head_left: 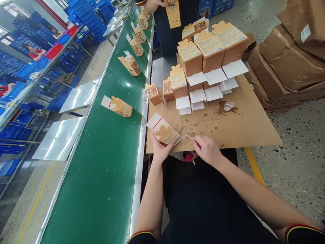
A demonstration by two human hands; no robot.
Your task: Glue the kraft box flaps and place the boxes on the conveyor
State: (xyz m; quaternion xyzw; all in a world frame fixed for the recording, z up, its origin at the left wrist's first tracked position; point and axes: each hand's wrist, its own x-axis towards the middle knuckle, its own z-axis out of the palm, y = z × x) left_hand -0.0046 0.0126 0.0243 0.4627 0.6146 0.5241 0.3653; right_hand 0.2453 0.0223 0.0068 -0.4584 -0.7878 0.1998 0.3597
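Your carton (165, 135) is tan, its white flap (152, 119) striped red; your black sleeves (308, 234) are edged red and yellow; the conveyor belt (101, 176) is green.

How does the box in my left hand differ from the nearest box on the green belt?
Your left hand holds the held box; the belt box rests untouched on the green belt. The held box appears larger than the belt box. Both have white flaps with a red strip.

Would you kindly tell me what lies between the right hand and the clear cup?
In the head view, only the brown board, marked with dark spots, lies between the right hand and the clear cup.
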